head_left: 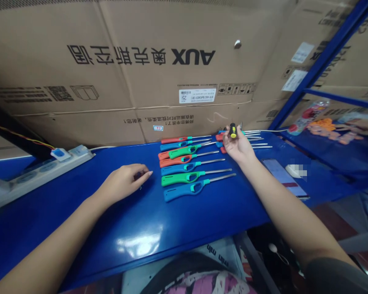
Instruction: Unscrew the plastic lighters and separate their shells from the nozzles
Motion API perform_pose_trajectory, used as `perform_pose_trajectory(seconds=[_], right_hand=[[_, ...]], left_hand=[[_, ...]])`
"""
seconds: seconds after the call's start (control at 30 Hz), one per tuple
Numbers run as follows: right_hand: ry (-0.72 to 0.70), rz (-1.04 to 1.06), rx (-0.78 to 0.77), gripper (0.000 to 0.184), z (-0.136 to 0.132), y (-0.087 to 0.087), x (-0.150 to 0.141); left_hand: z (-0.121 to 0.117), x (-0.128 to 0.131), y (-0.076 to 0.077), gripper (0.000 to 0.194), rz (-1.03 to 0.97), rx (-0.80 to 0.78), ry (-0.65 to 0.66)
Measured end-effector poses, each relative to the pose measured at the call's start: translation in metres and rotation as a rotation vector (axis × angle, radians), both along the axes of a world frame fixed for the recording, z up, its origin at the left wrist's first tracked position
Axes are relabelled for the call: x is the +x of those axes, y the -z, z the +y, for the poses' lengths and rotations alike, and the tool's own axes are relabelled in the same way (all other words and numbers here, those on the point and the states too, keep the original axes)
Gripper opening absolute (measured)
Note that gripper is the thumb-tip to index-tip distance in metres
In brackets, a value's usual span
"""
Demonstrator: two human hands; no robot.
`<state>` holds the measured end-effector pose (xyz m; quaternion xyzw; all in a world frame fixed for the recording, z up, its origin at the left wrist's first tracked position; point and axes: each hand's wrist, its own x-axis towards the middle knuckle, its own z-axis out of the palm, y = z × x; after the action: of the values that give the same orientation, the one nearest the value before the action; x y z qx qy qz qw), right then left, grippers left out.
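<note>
My right hand, raised over the back of the table, is closed around a screwdriver whose black and yellow handle end faces me. My left hand rests low over the blue surface with its fingers curled in; whatever they may hold is hidden. Tiny dark bits lie just under its thumb. Between the hands, several long-necked gas lighters lie in a column, with a blue lighter nearest me and a green lighter behind it. More lighters lie beyond my right hand, partly covered by it.
A white power strip runs along the left side. Cardboard stands upright behind the table. To the right are a phone, a white object, a plastic bottle, orange pieces and a blue shelf post.
</note>
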<state>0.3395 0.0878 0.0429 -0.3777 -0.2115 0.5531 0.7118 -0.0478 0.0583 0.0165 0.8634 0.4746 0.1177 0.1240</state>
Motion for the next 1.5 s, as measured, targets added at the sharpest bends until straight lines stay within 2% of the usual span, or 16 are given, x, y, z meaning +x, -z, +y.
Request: perform_pose_trajectory(seconds=[0.2,0.43,0.47,0.53,0.6,0.67,0.73,0.83,0.93,1.03,1.1,1.2,1.3,1.37,1.43,1.5], right_hand=[[0.150,-0.415,-0.060,0.028,0.003,0.000,0.023],[0.573,-1.026,-0.317,0.013,-0.001,-0.008,0.091],[0.614,-1.077,-0.375,0.017,-0.003,-0.008,0.098],[0.648,-1.155,-0.507,0.039,-0.006,-0.006,0.111],[0.609,-1.206,-0.645,0.060,-0.009,-0.003,0.119],[0.511,-1.244,-0.757,0.068,-0.010,0.001,0.124],[0.375,-1.281,-0.840,0.057,-0.008,0.006,0.127],[0.182,-1.345,-0.924,0.024,-0.004,0.013,0.130],[0.111,-1.440,-0.959,0.010,-0.002,0.013,0.132],[0.139,-1.559,-0.863,0.018,-0.005,0.006,0.126],[0.086,-1.604,-0.689,0.031,-0.009,-0.001,0.113],[-0.213,-1.592,-0.334,0.042,-0.018,-0.009,0.077],[-0.627,-1.547,-0.061,0.037,-0.029,-0.008,0.033],[-0.991,-1.574,0.105,0.037,-0.036,-0.004,0.006],[-1.105,-1.725,0.249,0.029,-0.043,0.002,-0.013],[-1.035,-1.888,0.343,0.018,-0.050,0.004,-0.025]], left_hand=[[-0.003,0.004,-0.002,0.042,0.015,0.001,0.013],[-0.008,0.007,-0.004,0.042,0.032,0.014,0.064],[-0.009,0.008,-0.004,0.042,0.035,0.015,0.069],[-0.011,0.009,-0.004,0.041,0.036,0.015,0.082],[-0.012,0.010,-0.004,0.041,0.035,0.017,0.093],[-0.013,0.011,-0.004,0.040,0.036,0.022,0.102],[-0.014,0.012,-0.004,0.040,0.035,0.028,0.107],[-0.014,0.012,-0.004,0.038,0.023,0.039,0.118],[-0.015,0.012,-0.003,0.037,0.001,0.060,0.135],[-0.019,0.018,-0.001,0.036,-0.041,0.124,0.168],[-0.026,0.026,-0.001,0.034,-0.077,0.185,0.217],[-0.039,0.041,0.002,0.029,-0.106,0.222,0.298],[-0.052,0.056,0.011,0.030,-0.081,0.209,0.342],[-0.056,0.063,0.019,0.035,-0.060,0.197,0.353],[-0.058,0.067,0.024,0.035,-0.057,0.168,0.351],[-0.060,0.068,0.026,0.035,-0.075,0.119,0.333]])
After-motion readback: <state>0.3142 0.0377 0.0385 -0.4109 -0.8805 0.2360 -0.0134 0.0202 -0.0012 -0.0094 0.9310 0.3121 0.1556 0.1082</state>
